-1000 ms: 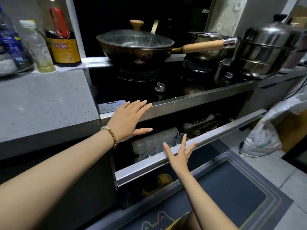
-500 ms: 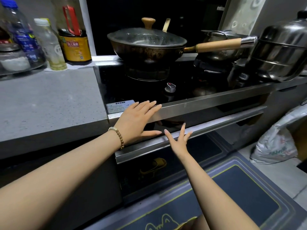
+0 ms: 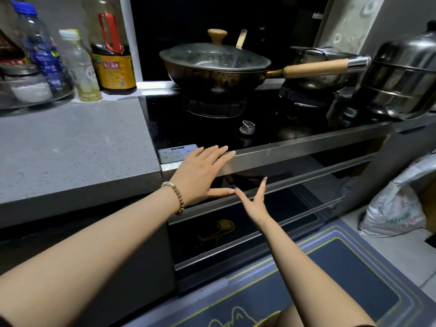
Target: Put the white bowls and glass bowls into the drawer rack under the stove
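Note:
The drawer under the stove sits pushed in, its steel top rail close beneath the stove's front edge. No bowls show; the rack and its contents are hidden inside. My left hand lies flat, fingers spread, against the stove's steel front edge, with a bead bracelet at the wrist. My right hand presses with spread fingers on the drawer's dark front panel just below the rail. Both hands hold nothing.
A lidded wok with a long wooden handle stands on the black stove. Steel pots crowd the right. Bottles line the back of the grey counter. A floor mat and a plastic bag lie below.
The drawer has slid from open, with glass bowls showing in its rack, to pushed in under the stove. My right hand followed it inward; my left hand stayed on the stove edge.

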